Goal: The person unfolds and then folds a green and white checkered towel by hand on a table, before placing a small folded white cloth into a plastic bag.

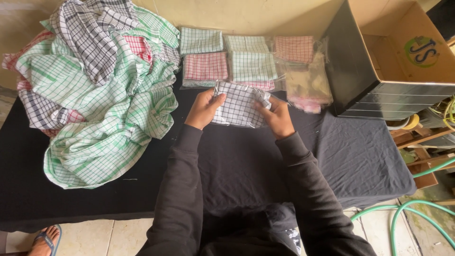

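We see the table, draped in black cloth, carrying everything below and around the grip. To the left of the grip lies a heap of loose checked cloths in green, black and red. To the right of the grip stands an open cardboard box. Just beyond the grip lie rows of bagged folded cloths. Between both hands sits the black-and-white checked folded cloth in a clear bag, raised slightly off the table. The left hand closes its grip on the cloth's left edge, thumb on top. The right hand closes on the right edge, fingers pinching the bag.
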